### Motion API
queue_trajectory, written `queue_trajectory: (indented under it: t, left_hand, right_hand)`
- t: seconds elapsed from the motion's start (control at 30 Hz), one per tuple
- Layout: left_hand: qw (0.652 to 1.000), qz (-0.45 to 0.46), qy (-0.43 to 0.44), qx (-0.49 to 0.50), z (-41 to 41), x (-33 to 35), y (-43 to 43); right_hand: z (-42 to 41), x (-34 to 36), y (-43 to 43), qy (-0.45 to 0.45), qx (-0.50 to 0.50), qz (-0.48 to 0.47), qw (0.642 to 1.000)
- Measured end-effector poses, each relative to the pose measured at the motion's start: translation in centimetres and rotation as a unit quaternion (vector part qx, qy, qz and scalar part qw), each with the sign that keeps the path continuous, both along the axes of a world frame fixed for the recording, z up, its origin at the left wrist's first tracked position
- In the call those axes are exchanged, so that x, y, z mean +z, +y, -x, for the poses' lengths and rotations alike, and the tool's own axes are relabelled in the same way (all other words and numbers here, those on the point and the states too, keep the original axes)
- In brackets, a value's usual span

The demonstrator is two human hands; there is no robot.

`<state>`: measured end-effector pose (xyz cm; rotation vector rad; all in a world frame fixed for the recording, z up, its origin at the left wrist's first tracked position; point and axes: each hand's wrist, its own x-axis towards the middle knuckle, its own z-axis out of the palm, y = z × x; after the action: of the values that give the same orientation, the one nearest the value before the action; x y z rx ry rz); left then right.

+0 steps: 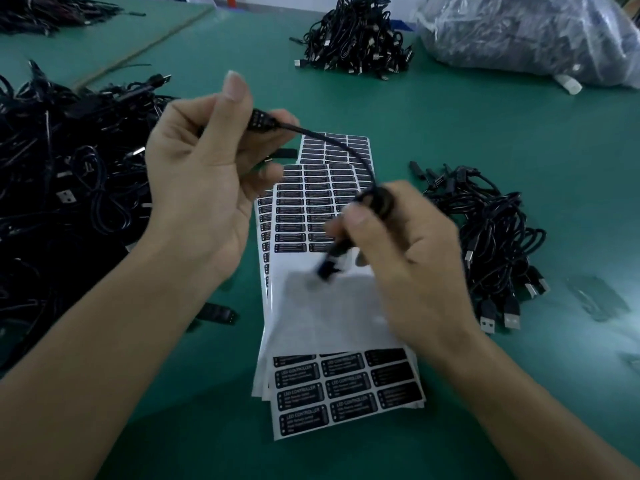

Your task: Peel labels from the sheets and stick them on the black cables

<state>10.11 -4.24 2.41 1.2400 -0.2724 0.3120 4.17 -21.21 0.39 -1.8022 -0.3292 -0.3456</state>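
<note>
Green matting (519, 140) covers the table, and a stack of white label sheets (346, 386) is laid on it from the centre to the lower centre of the frame. Rows of black labels printed "LED CONTROLLER" are left at its top and bottom, with a bare white band between.

A black cable (332, 142) is held above the sheets, arched between the two hands. One connector end is pinched by the curled fingers and thumb of the left hand (204, 174), left of centre. The other end is gripped in the right hand (408, 258), right of centre, where detail is smeared by blur. Parts of the sheets are hidden by both hands.

A large heap of black cables (62, 174) is piled along the left edge. A smaller bundle (495, 230) lies at the right, near the sheets, and another bundle (356, 39) is seen at top centre. A clear plastic bag (526, 32) of dark cables is set at the upper right. A small black connector piece (218, 313) lies left of the sheets, beside the left forearm.
</note>
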Motion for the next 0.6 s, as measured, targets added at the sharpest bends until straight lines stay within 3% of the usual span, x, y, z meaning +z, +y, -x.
queue_trajectory:
  t: [0.1, 0.17, 0.23, 0.37, 0.5, 0.6]
  left_hand:
    - [0.995, 0.021, 0.084, 0.046, -0.4, -0.2, 0.4]
    - [0.983, -0.084, 0.129, 0.095, -0.7, -0.5, 0.4]
    - [0.953, -0.252, 0.101, 0.135, -0.7, -0.9, 0.5]
    - [0.821, -0.528, 0.01, 0.216, -0.2, -1.3, 0.7]
    - [0.708, -0.639, -0.059, 0.296, -0.7, -1.2, 1.9]
    - [0.643, -0.69, -0.026, 0.331, -1.5, -1.3, 3.4]
  right_hand:
    - [-0.2, 0.5, -1.2, -0.047, -0.108, -0.005, 0.993]
    - [-0.6, 0.7, -2.4, -0.11, -0.216, 0.072, 0.967]
    - [-1.1, 1.0, -3.7, -0.143, -0.288, 0.116, 0.94]
    - [-1.7, 1.2, -5.8, -0.122, -0.387, 0.157, 0.9]
    - [-1.7, 0.7, -6.8, -0.037, -0.393, 0.234, 0.889]
    - [-1.5, 0.4, -6.8, 0.007, -0.395, 0.315, 0.863]
